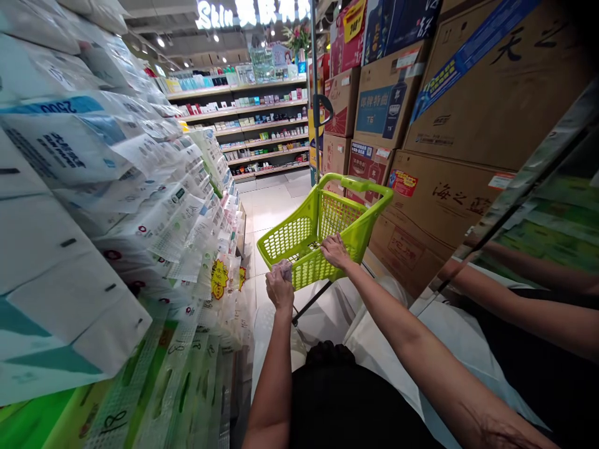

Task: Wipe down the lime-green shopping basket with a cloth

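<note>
A lime-green shopping cart [305, 232] with a perforated plastic basket stands tilted in front of me on the aisle floor. My left hand [279, 290] is closed round a crumpled pale purple-grey cloth [282, 269], which lies against the basket's near left corner. Further right, my right hand [335, 251] grips the near rim of the basket, its fingers curled over the edge. The cart's raised handle [360, 184] is on the far side, apart from both hands. Little shows inside the basket beyond its grid floor.
Plastic-wrapped tissue packs [70, 153] are piled high along the left. Cardboard cartons [461, 199] form a wall on the right, beside a reflective panel [528, 249]. Shelves of small boxed goods [266, 125] stand at the back. Between them runs the tiled floor [266, 206]. A dark pole [316, 81] rises behind the cart.
</note>
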Demonstrator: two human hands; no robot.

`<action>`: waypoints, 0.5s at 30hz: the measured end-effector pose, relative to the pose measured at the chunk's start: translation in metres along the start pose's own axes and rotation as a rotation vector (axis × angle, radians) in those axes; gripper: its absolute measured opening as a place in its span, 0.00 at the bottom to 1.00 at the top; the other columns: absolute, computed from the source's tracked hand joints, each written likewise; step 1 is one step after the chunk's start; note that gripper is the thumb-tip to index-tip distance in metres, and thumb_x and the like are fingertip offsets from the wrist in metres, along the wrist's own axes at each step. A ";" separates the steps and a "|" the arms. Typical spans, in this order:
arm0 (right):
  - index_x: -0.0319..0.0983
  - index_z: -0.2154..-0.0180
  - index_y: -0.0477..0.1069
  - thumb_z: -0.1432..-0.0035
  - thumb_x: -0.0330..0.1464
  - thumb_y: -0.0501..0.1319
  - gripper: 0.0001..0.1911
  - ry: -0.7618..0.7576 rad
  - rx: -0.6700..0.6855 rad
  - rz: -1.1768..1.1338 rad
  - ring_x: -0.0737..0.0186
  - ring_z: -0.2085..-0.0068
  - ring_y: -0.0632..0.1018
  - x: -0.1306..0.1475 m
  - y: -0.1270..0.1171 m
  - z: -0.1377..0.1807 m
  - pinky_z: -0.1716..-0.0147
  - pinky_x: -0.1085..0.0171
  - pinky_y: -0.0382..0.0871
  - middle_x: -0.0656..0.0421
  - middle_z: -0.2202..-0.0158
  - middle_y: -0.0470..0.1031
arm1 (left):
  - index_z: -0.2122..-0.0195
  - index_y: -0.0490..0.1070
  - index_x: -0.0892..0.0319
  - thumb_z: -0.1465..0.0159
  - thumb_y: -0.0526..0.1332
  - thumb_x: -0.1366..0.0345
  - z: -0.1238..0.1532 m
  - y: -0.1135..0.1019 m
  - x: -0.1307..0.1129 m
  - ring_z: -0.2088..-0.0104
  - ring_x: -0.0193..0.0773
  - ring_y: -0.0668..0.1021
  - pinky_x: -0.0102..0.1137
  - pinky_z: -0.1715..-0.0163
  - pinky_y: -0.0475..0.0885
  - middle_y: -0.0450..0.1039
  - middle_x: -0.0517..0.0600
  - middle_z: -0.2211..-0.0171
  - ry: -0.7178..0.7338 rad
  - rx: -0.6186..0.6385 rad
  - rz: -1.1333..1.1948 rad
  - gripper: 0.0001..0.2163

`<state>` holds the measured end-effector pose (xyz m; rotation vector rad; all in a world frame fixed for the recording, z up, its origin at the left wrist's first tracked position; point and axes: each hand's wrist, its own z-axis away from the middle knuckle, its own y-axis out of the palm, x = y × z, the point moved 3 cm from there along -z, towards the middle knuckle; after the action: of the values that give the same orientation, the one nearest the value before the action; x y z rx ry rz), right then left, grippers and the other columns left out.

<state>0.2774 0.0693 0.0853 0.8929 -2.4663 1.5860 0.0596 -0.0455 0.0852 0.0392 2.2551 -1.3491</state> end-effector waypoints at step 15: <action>0.43 0.64 0.72 0.31 0.31 0.49 0.14 0.032 0.004 -0.014 0.53 0.44 0.72 0.038 0.020 0.011 0.28 0.46 0.42 0.54 0.56 0.79 | 0.46 0.76 0.53 0.33 0.57 0.72 -0.008 -0.001 0.028 0.54 0.46 0.76 0.34 0.56 0.71 0.71 0.56 0.53 -0.147 0.055 0.127 0.17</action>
<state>0.2380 0.0497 0.0781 0.8760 -2.4309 1.5888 0.0314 -0.0463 0.0767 0.0978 2.0578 -1.3031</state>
